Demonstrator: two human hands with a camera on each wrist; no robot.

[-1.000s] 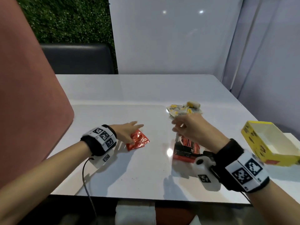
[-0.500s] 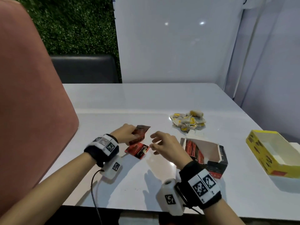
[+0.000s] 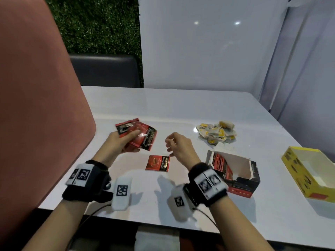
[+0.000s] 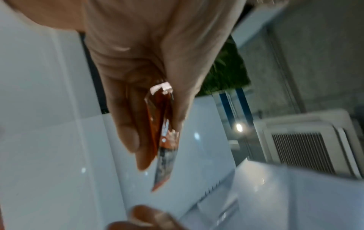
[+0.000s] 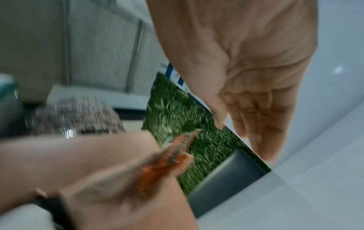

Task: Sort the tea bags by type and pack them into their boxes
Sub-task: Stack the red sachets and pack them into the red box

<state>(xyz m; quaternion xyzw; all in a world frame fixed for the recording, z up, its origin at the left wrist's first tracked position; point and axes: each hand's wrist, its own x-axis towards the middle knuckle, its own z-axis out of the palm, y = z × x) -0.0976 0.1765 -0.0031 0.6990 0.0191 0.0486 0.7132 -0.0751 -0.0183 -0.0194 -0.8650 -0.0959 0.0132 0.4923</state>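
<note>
My left hand (image 3: 125,140) holds a small stack of red tea sachets (image 3: 139,134) above the white table (image 3: 181,109), thumb on top; the left wrist view shows the sachets (image 4: 163,140) edge-on between thumb and fingers. My right hand (image 3: 178,144) hovers just right of them, fingers loosely curled and holding nothing; in the right wrist view the fingers (image 5: 256,121) hang relaxed. One red sachet (image 3: 158,163) lies flat on the table between the hands. The red-and-black box (image 3: 235,173) stands open at right with red sachets inside. A pile of yellow-tagged tea bags (image 3: 216,132) lies beyond it.
An open yellow box (image 3: 308,171) sits at the table's right edge. A pink chair back (image 3: 39,105) rises at my left. A dark seat (image 3: 105,69) stands beyond the far table edge, with white panels behind it.
My left hand lifted red sachets off the table and raised them. My right hand came left from the red box area to beside the sachets. One red sachet stayed on the table.
</note>
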